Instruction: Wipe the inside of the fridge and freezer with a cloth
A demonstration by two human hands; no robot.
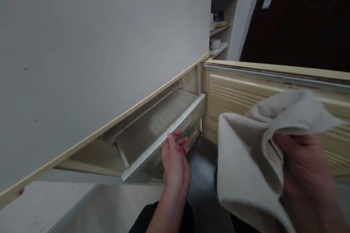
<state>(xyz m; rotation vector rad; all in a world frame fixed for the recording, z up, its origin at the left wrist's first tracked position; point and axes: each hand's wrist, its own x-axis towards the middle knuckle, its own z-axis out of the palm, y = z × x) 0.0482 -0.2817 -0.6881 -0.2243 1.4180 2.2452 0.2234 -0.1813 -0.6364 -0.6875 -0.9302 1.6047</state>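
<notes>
A freezer drawer (pixel 161 142) with a pale front rim is pulled partly out and tilted. My left hand (pixel 176 156) is at the middle of its front, thumb and fingers curled at the rim. To the right, my right hand (pixel 303 174) grips a folded light-grey cloth (pixel 243 160), held up close to the camera; its fingers are partly hidden by the cloth and blurred. Beyond the cloth stands the open freezer door (pixel 240 91), with a ribbed cream inner panel.
The appliance's large white side or top panel (pixel 109 36) fills the upper left. Behind it, a wall shelf (pixel 220 31) holds bowls and small items. A dark door (pixel 300 25) with a metal handle is at the upper right. Dark floor (pixel 202 167) lies below the drawer.
</notes>
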